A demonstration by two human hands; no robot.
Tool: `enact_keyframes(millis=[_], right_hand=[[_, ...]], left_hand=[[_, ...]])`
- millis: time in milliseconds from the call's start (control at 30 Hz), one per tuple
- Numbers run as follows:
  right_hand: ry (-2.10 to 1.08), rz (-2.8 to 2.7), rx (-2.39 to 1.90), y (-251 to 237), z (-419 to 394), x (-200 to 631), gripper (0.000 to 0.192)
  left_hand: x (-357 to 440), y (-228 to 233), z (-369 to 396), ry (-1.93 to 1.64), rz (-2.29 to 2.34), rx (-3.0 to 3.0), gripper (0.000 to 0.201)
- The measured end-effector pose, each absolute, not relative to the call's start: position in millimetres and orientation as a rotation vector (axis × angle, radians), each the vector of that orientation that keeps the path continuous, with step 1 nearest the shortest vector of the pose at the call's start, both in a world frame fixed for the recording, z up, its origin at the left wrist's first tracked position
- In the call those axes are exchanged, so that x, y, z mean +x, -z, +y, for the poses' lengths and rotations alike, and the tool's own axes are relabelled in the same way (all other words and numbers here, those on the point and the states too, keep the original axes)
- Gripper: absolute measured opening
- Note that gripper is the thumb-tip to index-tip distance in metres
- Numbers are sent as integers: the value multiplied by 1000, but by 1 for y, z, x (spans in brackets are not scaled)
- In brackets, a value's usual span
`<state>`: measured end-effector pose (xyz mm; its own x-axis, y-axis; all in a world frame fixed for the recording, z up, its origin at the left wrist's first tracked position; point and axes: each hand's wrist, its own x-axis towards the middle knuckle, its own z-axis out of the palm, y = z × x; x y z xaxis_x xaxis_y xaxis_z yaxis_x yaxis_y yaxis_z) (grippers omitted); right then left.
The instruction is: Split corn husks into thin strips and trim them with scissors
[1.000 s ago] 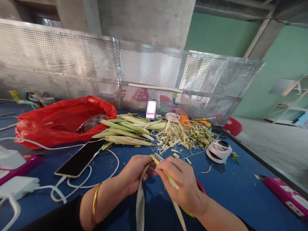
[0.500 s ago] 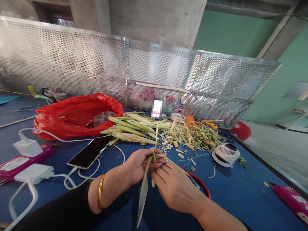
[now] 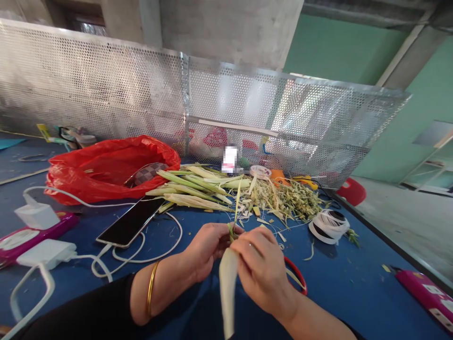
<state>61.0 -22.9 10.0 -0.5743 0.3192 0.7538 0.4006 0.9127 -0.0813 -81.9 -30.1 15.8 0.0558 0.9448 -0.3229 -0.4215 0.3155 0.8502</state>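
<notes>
Head view: both hands' fingers pinch a leaf strip (image 3: pixel 227 278); red bag (image 3: pixel 106 165) holds a pouch (image 3: pixel 146 174).

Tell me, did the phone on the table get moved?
No. The phone lies beside the red bag with its white cable looped alongside, as before; only the camera view shifted.

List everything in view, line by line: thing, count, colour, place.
leaf strip: one, pale green, held between both hands
stalk pile: one, green, table centre
trimmings: one heap, yellowish, right of stalks
plastic bag: one, red, left rear
phone: one, black, on white cable
tape roll: one, white, right
chargers: two, white, far left
table: one, blue
mesh screen: one, silver, behind
left hand: pinching strip, gold bangle on wrist
right hand: gripping strip
</notes>
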Motion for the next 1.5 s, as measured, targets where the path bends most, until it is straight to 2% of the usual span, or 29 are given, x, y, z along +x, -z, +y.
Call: enact_keyframes(millis=[100, 267, 433, 567, 900, 1067, 1167, 1267, 1367, 1433, 1500], right_hand=[[-208, -2011, -769, -17, -14, 68, 18], [-949, -1780, -1260, -17, 7, 69, 25], [-1390, -1492, -1236, -6, 11, 61, 16], [-1498, -1351, -1224, -3, 9, 56, 18], [-1501, -1285, -1208, -5, 9, 57, 17], [-1503, -1334, -1249, -2, 10, 57, 27], [-1363, -1630, -1254, -1, 10, 60, 29], [-814, -2089, -1106, -3, 7, 66, 3], [-248, -2407, -801, -6, 4, 69, 25], [79, -2547, -602, -7, 2, 69, 20], [274, -2560, -453, -8, 1, 69, 17]], left_hand=[[-83, -19, -31, -1118, 1057, 732, 19], [-83, -26, -31, -1060, 1094, 872, 26], [-83, -23, -28, -1099, 1155, 844, 25], [-85, -19, -27, -1094, 1164, 811, 22], [-83, -26, -29, -1062, 1111, 893, 23], [-82, -21, -27, -1116, 1247, 884, 20], [-87, -17, -21, -1198, 1260, 783, 16], [-93, -16, -16, -1262, 1257, 722, 13], [-97, -14, -14, -1281, 1239, 704, 13], [-97, -13, -15, -1270, 1223, 703, 15], [-94, -11, -16, -1245, 1205, 724, 18]])
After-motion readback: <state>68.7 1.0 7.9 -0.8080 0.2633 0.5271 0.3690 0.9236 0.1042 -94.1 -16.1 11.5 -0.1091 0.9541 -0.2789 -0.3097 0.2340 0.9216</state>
